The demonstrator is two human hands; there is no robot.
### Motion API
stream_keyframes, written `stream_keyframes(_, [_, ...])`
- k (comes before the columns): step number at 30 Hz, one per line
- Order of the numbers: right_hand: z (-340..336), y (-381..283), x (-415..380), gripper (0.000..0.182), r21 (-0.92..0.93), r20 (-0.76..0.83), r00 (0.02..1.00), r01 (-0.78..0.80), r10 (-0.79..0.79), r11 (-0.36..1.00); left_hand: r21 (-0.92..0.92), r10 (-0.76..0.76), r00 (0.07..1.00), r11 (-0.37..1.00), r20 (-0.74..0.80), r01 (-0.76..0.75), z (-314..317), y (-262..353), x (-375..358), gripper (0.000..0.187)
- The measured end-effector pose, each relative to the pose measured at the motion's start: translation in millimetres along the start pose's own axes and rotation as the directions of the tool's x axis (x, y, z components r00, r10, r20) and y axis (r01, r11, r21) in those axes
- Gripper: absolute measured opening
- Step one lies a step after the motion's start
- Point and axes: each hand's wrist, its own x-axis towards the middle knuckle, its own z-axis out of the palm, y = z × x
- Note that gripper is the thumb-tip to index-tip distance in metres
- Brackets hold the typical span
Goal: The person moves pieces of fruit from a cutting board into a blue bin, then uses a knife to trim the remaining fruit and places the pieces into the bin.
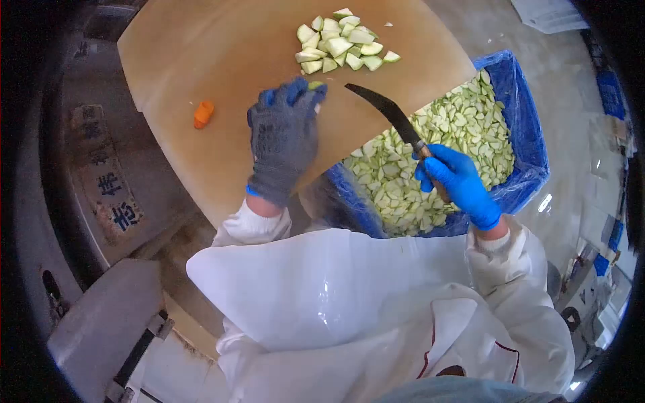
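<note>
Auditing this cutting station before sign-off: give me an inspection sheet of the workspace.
Surface: tan wooden cutting board, tilted in view.
Job's things: pile of pale green cut vegetable pieces at far edge; dark curved-blade knife; blue-lined bin of sliced pieces beside board.
Clutter: small orange piece on board.
Hands: left hand, grey knit glove, flat on board, fingers over a green piece; right hand, blue glove, holds knife above bin.
Cables: nothing seen.
Surroundings: grey floor, white apron, metal machine part.

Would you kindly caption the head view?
Grey-gloved left hand on tan cutting board; blue-gloved right hand holds dark curved knife.
</note>
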Motion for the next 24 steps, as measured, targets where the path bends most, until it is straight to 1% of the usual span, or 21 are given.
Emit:
stream_keyframes(2, [12,6,-6,0.029,0.031,-0.012,0.999,-0.035,0.035,0.999,-0.101,-0.033,0.997,0.994,0.069,0.04,-9,13,-10,0.035])
stream_keyframes(5, [31,11,-14,0.028,0.108,-0.017,0.996,-0.083,0.086,0.991,-0.269,-0.126,0.984,0.95,0.124,0.156,-16,22,-17,0.034])
stream_keyframes(6, [37,13,-17,0.027,0.139,-0.013,0.994,-0.106,0.109,0.985,-0.239,-0.159,0.985,0.956,0.065,0.17,-17,21,-20,0.033])
stream_keyframes(7, [42,21,-17,0.028,0.203,-0.021,0.995,-0.094,0.1,0.975,-0.209,-0.191,0.982,0.96,0.005,0.188,-19,17,-24,0.033])
stream_keyframes(8, [45,23,-20,0.029,0.209,-0.018,0.992,-0.121,0.128,0.97,-0.178,-0.221,0.974,0.962,-0.059,0.207,-20,15,-26,0.032])
stream_keyframes(10, [51,25,-28,0.03,0.221,-0.014,0.985,-0.165,0.173,0.961,-0.213,-0.182,0.978,0.964,-0.105,0.157,-14,14,-31,0.029])
stream_keyframes(11, [59,24,-31,0.032,0.255,-0.051,0.987,-0.137,0.154,0.957,-0.229,-0.162,0.978,0.965,-0.13,0.13,-12,13,-31,0.027])
stream_keyframes(14, [59,40,-32,0.031,0.216,-0.001,0.986,-0.16,0.164,0.963,-0.174,-0.128,0.989,0.978,-0.07,0.114,-10,21,-26,0.021])
stream_keyframes(17, [65,36,-33,0.035,0.336,0.095,0.975,-0.22,0.2,0.916,-0.158,-0.135,0.984,0.981,-0.114,0.116,-3,21,-26,0.021])
stream_keyframes(20, [67,35,-32,0.034,0.286,0.087,0.974,-0.226,0.209,0.931,-0.207,-0.147,0.983,0.971,-0.108,0.122,0,19,-28,0.022])
stream_keyframes(23, [67,37,-33,0.034,0.29,0.086,0.978,-0.205,0.188,0.935,-0.219,-0.166,0.984,0.964,-0.062,0.149,1,18,-29,0.023])
stream_keyframes(24, [67,39,-33,0.034,0.284,0.077,0.978,-0.209,0.195,0.936,-0.209,-0.159,0.984,0.968,-0.081,0.139,2,18,-29,0.024])
